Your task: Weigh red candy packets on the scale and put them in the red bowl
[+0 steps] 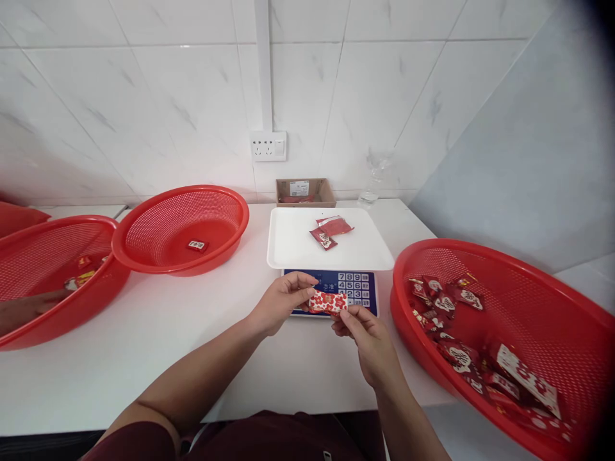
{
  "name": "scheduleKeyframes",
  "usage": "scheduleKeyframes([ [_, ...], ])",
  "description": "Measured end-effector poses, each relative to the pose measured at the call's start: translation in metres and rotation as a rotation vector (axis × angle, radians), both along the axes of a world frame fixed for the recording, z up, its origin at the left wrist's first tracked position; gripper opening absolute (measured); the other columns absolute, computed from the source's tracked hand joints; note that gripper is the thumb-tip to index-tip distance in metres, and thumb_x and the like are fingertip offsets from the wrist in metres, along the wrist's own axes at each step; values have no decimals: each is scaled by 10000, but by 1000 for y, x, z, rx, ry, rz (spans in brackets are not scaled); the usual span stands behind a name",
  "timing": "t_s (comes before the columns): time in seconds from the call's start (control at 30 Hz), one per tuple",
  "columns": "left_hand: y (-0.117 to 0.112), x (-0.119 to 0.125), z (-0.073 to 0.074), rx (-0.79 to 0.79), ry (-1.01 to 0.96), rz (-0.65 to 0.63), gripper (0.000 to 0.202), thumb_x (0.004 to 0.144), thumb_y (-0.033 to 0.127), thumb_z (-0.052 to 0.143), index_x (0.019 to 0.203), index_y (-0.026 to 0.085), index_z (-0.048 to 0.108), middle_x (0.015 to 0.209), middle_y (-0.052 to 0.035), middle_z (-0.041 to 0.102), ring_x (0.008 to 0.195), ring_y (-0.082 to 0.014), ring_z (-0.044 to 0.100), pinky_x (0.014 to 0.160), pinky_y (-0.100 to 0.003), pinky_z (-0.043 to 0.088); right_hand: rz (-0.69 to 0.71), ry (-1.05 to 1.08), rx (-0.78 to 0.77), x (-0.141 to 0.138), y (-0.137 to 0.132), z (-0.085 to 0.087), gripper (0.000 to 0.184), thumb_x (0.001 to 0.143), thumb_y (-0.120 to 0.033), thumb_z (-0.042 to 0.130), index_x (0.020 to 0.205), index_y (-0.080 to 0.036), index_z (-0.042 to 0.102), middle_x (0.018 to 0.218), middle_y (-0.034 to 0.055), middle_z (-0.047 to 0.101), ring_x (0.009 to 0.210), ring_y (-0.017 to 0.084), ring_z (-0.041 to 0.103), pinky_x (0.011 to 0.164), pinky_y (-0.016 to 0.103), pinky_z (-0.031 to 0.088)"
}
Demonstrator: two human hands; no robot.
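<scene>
A small red-and-white flower-printed packet (328, 302) is stretched level between my two hands. My left hand (283, 301) pinches its left end, and my right hand (362, 336) pinches the right end. Both hands are closed on it, just above the blue keypad of a digital scale (293, 282). Behind the keypad, the scale's white tray (288, 240) carries a dark red packet (323, 239) and a lighter red packet (335, 225) that lie against each other.
To the right, a red basket (416, 256) holds several red packets. A red basket (180, 202) at left contains one small packet (196, 245). Another person's hand (31, 310) reaches into the far-left basket (91, 301). By the wall stand a cardboard box (329, 194) and a clear plastic bag (373, 182).
</scene>
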State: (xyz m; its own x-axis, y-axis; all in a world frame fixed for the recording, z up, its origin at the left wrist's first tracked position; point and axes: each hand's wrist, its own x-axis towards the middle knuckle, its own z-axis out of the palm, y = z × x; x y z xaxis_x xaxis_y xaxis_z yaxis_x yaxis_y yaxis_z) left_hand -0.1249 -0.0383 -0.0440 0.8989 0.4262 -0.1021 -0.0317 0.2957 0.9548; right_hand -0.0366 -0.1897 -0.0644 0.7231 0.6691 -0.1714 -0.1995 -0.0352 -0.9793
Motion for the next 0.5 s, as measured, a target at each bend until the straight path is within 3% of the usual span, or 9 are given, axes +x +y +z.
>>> scheduleKeyframes([
  [0.4,-1,-2,-1,25,3,-31,226,771,315,625,934,166,578,799,2,545,674,-82,510,578,-194,425,-3,-26,4,-1,1,-2,291,722,-476,609,669,-192,578,630,-6,596,603,118,528,605,260,434],
  [0.5,-1,-4,6,25,-14,-35,223,772,322,625,928,169,580,783,5,542,667,-82,512,575,-193,429,-22,-115,0,-2,1,7,251,741,-454,593,773,-205,585,717,14,609,669,143,554,620,285,462],
])
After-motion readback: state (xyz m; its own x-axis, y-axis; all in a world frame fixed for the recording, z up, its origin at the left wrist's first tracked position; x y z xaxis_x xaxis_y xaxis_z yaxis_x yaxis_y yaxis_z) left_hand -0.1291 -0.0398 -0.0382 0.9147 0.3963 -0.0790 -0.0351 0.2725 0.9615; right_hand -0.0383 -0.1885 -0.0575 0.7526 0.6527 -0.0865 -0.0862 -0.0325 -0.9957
